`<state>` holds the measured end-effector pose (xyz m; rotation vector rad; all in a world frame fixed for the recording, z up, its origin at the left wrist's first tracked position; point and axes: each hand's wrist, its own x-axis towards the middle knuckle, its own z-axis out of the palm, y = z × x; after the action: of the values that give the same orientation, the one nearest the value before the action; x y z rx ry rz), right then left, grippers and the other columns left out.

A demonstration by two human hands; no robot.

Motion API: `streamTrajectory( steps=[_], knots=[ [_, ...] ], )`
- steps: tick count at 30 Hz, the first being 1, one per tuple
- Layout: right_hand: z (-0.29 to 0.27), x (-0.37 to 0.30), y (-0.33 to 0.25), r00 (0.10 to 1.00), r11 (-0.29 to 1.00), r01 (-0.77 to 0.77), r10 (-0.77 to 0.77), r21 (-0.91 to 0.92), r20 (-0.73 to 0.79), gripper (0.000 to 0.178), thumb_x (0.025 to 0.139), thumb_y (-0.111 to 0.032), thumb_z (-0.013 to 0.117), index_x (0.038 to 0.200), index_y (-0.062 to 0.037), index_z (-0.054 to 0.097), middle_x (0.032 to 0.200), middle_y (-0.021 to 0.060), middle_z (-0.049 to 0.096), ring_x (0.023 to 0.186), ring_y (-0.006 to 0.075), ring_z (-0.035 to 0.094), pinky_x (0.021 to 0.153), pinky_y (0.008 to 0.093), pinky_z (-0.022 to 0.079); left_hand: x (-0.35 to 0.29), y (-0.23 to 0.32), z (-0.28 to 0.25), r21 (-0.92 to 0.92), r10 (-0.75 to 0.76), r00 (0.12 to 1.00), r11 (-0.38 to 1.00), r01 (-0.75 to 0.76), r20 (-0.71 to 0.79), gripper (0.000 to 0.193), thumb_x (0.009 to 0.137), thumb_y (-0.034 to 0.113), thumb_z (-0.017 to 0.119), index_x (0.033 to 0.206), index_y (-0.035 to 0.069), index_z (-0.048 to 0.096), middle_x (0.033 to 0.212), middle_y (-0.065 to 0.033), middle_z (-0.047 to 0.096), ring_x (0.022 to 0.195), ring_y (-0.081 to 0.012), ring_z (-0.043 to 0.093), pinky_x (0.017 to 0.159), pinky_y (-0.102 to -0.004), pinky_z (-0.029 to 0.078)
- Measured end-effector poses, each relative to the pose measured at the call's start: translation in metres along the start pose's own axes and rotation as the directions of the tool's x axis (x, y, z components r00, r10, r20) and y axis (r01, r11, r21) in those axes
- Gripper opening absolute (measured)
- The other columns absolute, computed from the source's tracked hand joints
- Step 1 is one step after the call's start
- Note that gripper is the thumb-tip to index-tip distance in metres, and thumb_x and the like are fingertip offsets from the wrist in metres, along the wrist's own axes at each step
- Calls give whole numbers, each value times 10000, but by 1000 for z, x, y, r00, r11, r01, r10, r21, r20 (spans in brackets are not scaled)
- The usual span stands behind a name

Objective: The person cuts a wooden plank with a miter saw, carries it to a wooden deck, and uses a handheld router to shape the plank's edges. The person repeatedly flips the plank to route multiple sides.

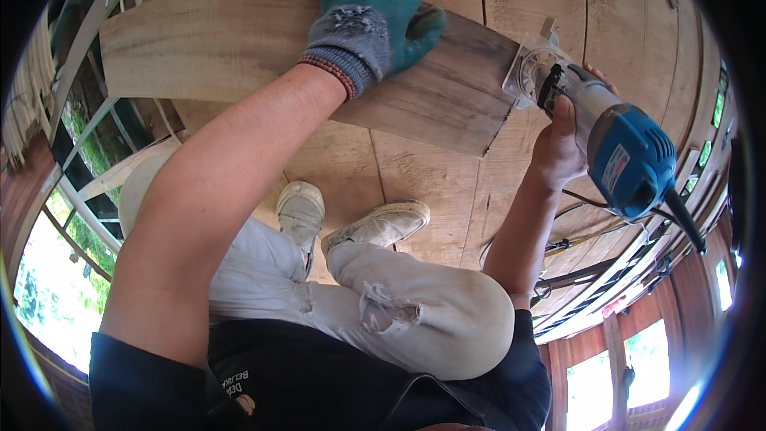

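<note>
A wide wooden board [231, 36] with dark streaks lies across the upper part of the head view. My left hand [363, 20], in a teal-coated grey knit glove, holds its far edge, fingers bent over the edge and thumb apart on the right. At the board's right end is a trim router [630, 160] with a blue motor housing, a silver body and a clear base plate [524, 72]. My bare right hand [562, 140] is closed around the router's body, thumb on the near side. The base plate meets the board's end corner; the cutting bit is hidden.
Plank flooring [423, 164] with sawdust spreads under the board. My shoes [383, 219] are close to the board's near edge. A dark power cord [586, 201] runs by the router and my right forearm. Curved strips [88, 48] and openings are at the left.
</note>
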<state>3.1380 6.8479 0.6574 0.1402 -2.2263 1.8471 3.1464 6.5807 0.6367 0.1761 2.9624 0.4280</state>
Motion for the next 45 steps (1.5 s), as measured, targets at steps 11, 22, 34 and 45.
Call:
streamTrajectory(
  steps=[11,22,34,45],
  knots=[
    [-47,4,-25,992,998,46,-42,33,-120,633,805,-106,878,1331,-33,535,1257,113,618,1136,224,594,1008,380,494,1,4,-2,20,16,999,1000,-15,-33,334,939,474,608,918,152,695,949,-76,706,986,-270,652,1008,-442,394],
    [-141,-143,-76,920,993,-97,64,-67,-387,766,736,-146,908,1371,-80,485,1311,144,598,1197,264,590,1015,430,502,3,-14,16,82,115,992,991,-110,-50,466,915,507,667,1177,122,696,1101,-124,724,1090,-314,648,1038,-487,399],
    [-157,-176,-89,851,989,-145,119,-10,-512,666,726,-136,919,1294,-82,577,1240,82,635,1174,218,616,994,380,510,-91,17,-12,285,240,881,884,-372,407,1238,673,610,860,1651,241,198,1727,-180,76,1573,-474,61,1219,-686,119],
    [-137,-178,-73,936,994,-83,53,-71,-347,725,716,-161,913,1328,-70,536,1283,121,623,1211,268,592,1026,423,496,-92,-3,4,142,434,888,879,-455,153,1019,802,509,799,1622,216,269,1698,-198,177,1554,-467,146,1209,-675,148]
  ],
)
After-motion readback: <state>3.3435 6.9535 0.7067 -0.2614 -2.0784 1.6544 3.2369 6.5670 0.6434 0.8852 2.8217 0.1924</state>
